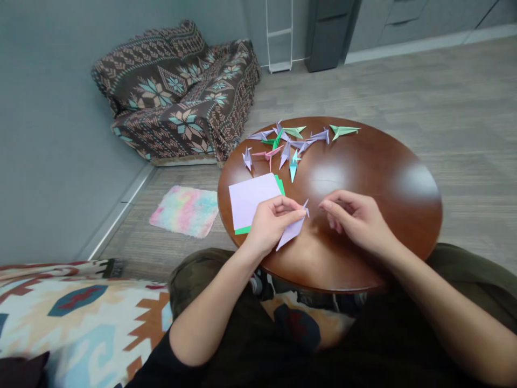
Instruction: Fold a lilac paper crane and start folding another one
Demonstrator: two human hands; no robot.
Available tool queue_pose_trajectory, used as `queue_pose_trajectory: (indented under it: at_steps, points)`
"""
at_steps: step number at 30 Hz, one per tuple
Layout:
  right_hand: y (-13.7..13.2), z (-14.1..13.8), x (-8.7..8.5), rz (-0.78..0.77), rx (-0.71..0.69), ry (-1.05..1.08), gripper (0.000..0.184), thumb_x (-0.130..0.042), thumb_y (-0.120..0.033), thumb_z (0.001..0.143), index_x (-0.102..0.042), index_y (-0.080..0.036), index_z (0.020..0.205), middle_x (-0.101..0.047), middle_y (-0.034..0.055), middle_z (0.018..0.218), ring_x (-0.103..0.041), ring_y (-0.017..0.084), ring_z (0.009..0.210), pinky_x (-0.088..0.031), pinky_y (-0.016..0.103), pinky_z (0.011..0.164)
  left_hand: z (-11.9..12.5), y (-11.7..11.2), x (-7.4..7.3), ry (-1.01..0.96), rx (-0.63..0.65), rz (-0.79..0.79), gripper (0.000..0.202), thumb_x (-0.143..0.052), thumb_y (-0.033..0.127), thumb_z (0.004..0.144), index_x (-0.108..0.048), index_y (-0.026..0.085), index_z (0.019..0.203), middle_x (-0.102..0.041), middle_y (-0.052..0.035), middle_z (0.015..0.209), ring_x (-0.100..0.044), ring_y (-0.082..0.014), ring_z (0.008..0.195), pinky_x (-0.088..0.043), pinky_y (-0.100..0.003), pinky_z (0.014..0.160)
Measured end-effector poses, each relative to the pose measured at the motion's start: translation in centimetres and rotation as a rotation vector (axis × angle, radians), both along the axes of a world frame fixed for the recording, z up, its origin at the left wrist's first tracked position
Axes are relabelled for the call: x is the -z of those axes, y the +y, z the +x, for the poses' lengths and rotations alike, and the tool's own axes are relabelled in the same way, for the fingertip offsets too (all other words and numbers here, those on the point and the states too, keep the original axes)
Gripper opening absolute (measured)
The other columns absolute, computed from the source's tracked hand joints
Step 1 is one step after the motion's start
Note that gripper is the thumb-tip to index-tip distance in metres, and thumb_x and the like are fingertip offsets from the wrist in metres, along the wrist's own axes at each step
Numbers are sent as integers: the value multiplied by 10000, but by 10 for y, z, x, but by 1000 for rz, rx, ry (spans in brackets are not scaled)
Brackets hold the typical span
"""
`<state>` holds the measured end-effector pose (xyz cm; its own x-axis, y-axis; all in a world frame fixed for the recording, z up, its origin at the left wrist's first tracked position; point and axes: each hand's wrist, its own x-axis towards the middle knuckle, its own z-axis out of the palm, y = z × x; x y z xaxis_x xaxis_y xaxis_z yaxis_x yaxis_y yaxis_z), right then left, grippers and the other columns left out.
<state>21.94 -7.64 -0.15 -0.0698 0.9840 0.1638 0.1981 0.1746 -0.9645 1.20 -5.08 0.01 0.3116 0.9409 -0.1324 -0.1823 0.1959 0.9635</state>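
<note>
My left hand (274,226) pinches a folded lilac paper piece (290,233), its long axis slanting far-right toward my curled, empty right hand (354,215).

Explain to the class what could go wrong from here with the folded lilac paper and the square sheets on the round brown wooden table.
The folded lilac paper is pinched only by the left hand, the right hand apart, so it might slip. The square lilac sheet atop a green sheet lies by the round wooden table's edge, so a wrist could knock them off.
</note>
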Motion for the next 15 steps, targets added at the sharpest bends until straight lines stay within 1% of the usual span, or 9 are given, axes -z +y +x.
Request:
queue_pose_trajectory:
  at_steps: [3, 5, 9, 12, 14, 15]
  points:
    - [-3, -13, 5, -16, -104, 3, 261, -731, -441, 931, -693, -186, 891, -649, -16, 616, -578, 126, 486, -449, 249, 462, 2, 2, 4, -55, -12, -27, 447, -985, 330, 581, -693, 150, 867, -736, -6, 808, -684, -112, 725, -559, -246, 731]
    - [-3, -18, 7, 12, -113, -7, 254, -735, -436, 925, -688, -187, 905, -662, -11, 640, -589, 130, 502, -461, 254, 471, 3, 2, 6, -76, 4, -64, 464, -991, 345, 576, -690, 149, 871, -734, -7, 823, -689, -116, 727, -575, -255, 723]
    - [-2, -16, 6, 95, -100, -83, 213, -671, -399, 970, -684, -200, 895, -632, -13, 630, -579, 135, 497, -467, 264, 473, 5, 1, 7, -75, 43, -113, 466, -986, 386, 584, -708, 142, 867, -737, -8, 819, -689, -114, 712, -577, -254, 710]
    - [0, -13, 7, 258, -51, -239, 154, -651, -318, 974, -689, -206, 876, -654, 10, 698, -586, 139, 545, -469, 273, 509, 5, 1, 8, -61, 63, -137, 473, -988, 397, 578, -716, 140, 867, -740, -9, 798, -685, -111, 691, -568, -252, 702]
    - [1, -12, 9, 356, 32, -311, 142, -645, -270, 965, -681, -205, 844, -657, 23, 731, -587, 144, 585, -460, 277, 530, 5, 2, 9, -45, 65, -142, 471, -990, 392, 573, -722, 138, 865, -740, -6, 781, -678, -108, 677, -559, -252, 698]
    - [1, -11, 10, 370, 81, -313, 144, -642, -261, 964, -673, -205, 835, -655, 25, 738, -588, 146, 594, -455, 278, 530, 6, 3, 10, -39, 62, -138, 466, -991, 385, 568, -726, 136, 859, -741, -6, 773, -674, -106, 671, -554, -251, 700]
